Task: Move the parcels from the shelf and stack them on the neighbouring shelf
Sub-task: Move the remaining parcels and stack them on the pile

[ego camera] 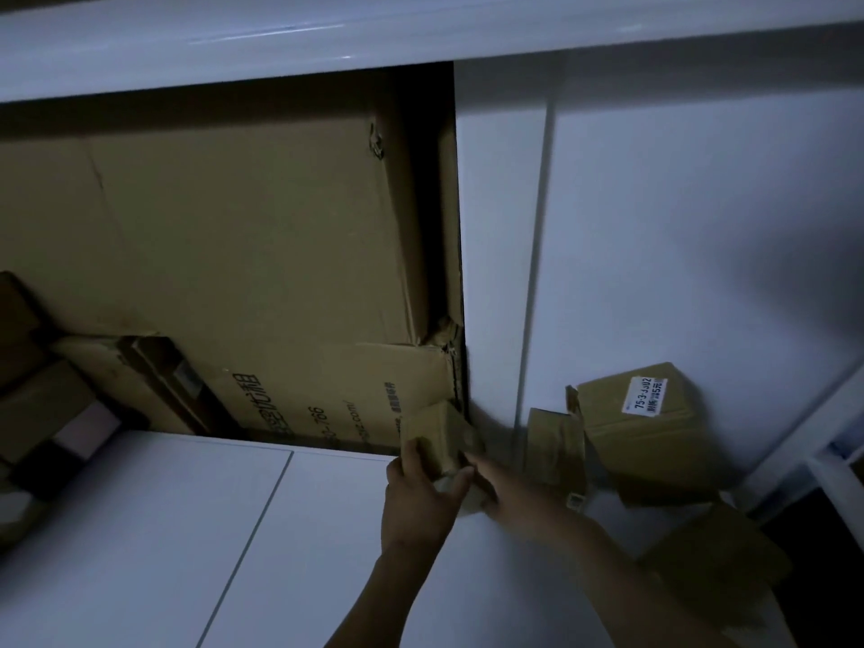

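Small parcel (pixel 437 434) at back edge of shelf (pixel 234 530), touching large carton (pixel 234 250). Left hand (pixel 421 493) and right hand (pixel 498 491) clamped on it, one each side. Advise: lift level, clear carton before turning. Labelled parcel (pixel 645 427) near on right; avoid knocking.

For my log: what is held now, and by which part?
A small brown parcel: left hand grips its left side, right hand its right side.

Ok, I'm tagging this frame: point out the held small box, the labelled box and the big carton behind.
small box (pixel 435 427): head view, its brown upper face.
labelled box (pixel 650 444): head view, brown face below the label.
big carton (pixel 234 226): head view, middle of its flat side.
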